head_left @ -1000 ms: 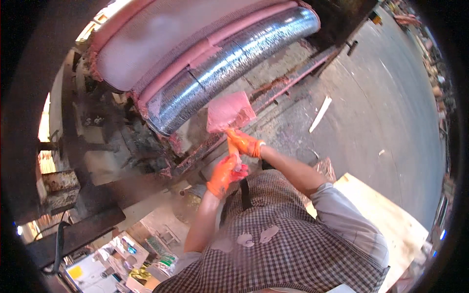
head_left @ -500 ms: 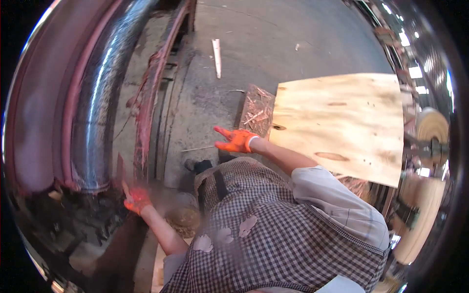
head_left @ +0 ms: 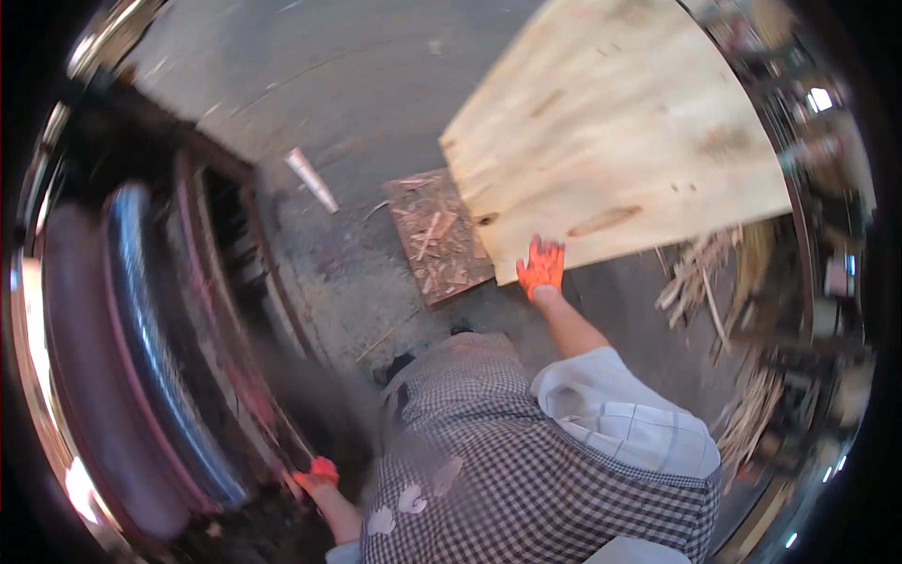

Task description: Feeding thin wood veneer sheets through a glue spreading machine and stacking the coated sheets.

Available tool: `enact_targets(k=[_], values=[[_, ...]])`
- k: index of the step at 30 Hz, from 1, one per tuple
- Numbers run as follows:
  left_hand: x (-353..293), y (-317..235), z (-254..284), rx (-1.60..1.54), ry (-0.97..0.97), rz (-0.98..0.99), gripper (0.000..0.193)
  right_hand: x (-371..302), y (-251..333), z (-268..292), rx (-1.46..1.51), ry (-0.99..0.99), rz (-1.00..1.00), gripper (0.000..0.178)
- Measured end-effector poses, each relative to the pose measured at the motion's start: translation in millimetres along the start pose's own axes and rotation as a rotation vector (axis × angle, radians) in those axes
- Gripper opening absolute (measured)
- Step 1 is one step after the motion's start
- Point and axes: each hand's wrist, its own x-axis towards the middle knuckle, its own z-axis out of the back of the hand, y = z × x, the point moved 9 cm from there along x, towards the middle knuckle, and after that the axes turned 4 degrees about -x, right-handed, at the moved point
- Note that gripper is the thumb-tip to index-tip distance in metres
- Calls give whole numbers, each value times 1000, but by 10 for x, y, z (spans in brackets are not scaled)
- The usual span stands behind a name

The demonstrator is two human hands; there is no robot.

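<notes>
A: What lies nearest?
B: The checked cloth apron [head_left: 526, 451]; then, at seven o'clock, the left hand [head_left: 321, 472], small and blurred. Whether it grips anything, one cannot tell.
A: The right hand [head_left: 542, 265]?
B: Toward three o'clock, orange-gloved, fingers spread apart at the near edge of the pale wood sheet [head_left: 601, 141], which stretches off between one and two.
A: How far along?
B: Barely begun, seemingly: the sheet lies flat, not yet gripped by that hand; most of the handling looks left.
A: Textures?
B: Smooth grain with brown knots. Beside it, near twelve, a rough reddish board [head_left: 404, 211] carries splintered scraps [head_left: 434, 235]; farther, toward nine, a glossy metal cylinder [head_left: 155, 329].
</notes>
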Motion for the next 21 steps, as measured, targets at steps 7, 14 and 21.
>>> enact_targets(k=[7, 14, 21], values=[[-477, 965, -941, 749, 62, -101, 62, 884, -2155, 755, -463, -315, -187, 56], [-856, 1380, -2906, 1114, 432, -323, 70, 1348, -2675, 177, -1201, -239, -237, 54], [-393, 841, -3410, 1413, 753, -853, 41, 1813, -2315, 345, -516, -169, -277, 36]])
